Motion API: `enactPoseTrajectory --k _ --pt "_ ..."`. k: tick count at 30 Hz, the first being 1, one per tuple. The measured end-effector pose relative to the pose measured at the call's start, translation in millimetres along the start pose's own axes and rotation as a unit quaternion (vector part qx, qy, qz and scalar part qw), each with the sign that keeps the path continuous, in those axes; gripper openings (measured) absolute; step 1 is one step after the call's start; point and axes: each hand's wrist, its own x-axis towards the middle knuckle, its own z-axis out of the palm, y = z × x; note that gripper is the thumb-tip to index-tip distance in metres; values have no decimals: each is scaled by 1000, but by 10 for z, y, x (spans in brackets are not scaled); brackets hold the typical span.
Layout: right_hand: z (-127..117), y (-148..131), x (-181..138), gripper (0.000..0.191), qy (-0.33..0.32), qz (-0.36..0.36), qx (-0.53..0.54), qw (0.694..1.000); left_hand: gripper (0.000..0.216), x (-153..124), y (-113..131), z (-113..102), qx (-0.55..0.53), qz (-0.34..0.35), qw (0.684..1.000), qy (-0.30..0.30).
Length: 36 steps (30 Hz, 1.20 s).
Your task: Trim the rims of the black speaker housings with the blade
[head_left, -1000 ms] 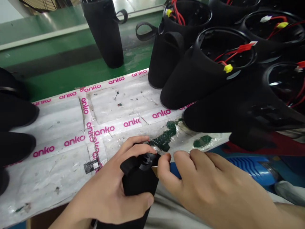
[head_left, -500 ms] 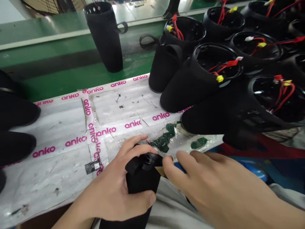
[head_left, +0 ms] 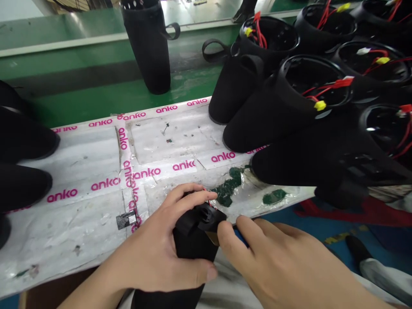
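Observation:
My left hand (head_left: 156, 242) is wrapped around a black fabric-covered cylindrical housing (head_left: 192, 246), tilted toward me at the bottom of the view. Its upper end has a black loop strap (head_left: 186, 224) beside a round recessed fitting (head_left: 206, 214). A bit of red wire shows by my left fingertips. My right hand (head_left: 280, 253) grips a blue-handled tool (head_left: 241, 237) with a flat blade, which rests at the edge of the fabric by the fitting. Most of the handle is hidden in my fingers, so its exact kind is unclear.
Several similar black housings (head_left: 257, 113) with red wires lean together at the right. Another housing (head_left: 149, 51) stands on the green surface (head_left: 96, 96) behind. More lie at the left edge (head_left: 22, 137). The worktable (head_left: 86, 227) has a worn white covering with pink-lettered tape.
The view has shifted a little, so background things sit differently in it. My hands keep hold of the housing and the tool, the blade still at the fitting's edge.

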Motion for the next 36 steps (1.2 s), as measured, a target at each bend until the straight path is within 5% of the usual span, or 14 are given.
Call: enactPoseTrajectory --k 17,24,36 --pt "68 57 -9 31 1 -44 -31 999 107 6 -25 15 -8 7 1000 -4" --pt "90 -23 3 34 33 -13 -74 997 100 -12 47 55 27 -3 1000 -1" --pt "-9 -123 45 23 -18 23 -56 998 80 3 126 234 37 -47 997 50"
